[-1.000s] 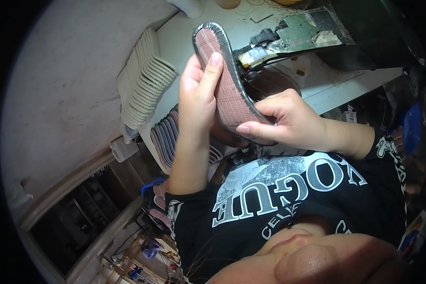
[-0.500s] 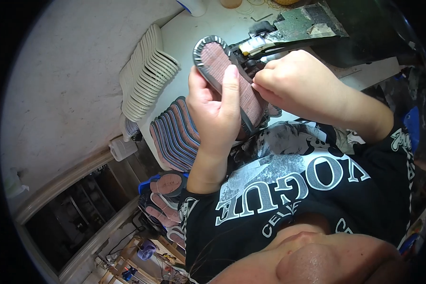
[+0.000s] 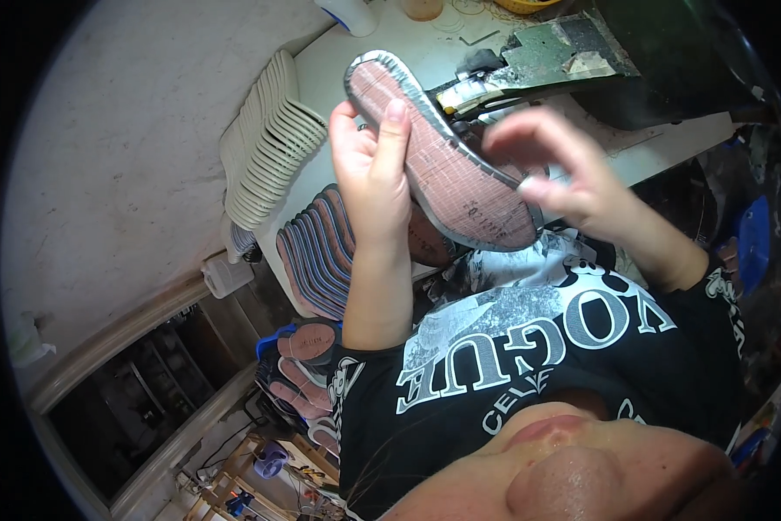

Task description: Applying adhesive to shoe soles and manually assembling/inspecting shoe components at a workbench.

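Observation:
A pink checked insole with dark edging folded over its rim is tilted up in front of me. My left hand grips it near the narrow end, its thumb lying on the pink face. My right hand, partly smeared by motion, is at the wide end's right edge. Its fingers are curved and apart from the thumb, whose tip is close to the rim. Behind the insole's lower part another pink insole shows in part. A stack of pink insoles with dark and blue edges stands beside my left forearm.
A sewing machine with a worn green plate stands beyond my right hand on the pale table. Cream sole-shaped pieces are stacked against the wall. A hex key lies at the back. More insoles are piled lower left.
The insole has turned and tilted so that its wide end shows more fully toward the right. My right hand has left its pinch at the middle of the edge and its fingers have spread.

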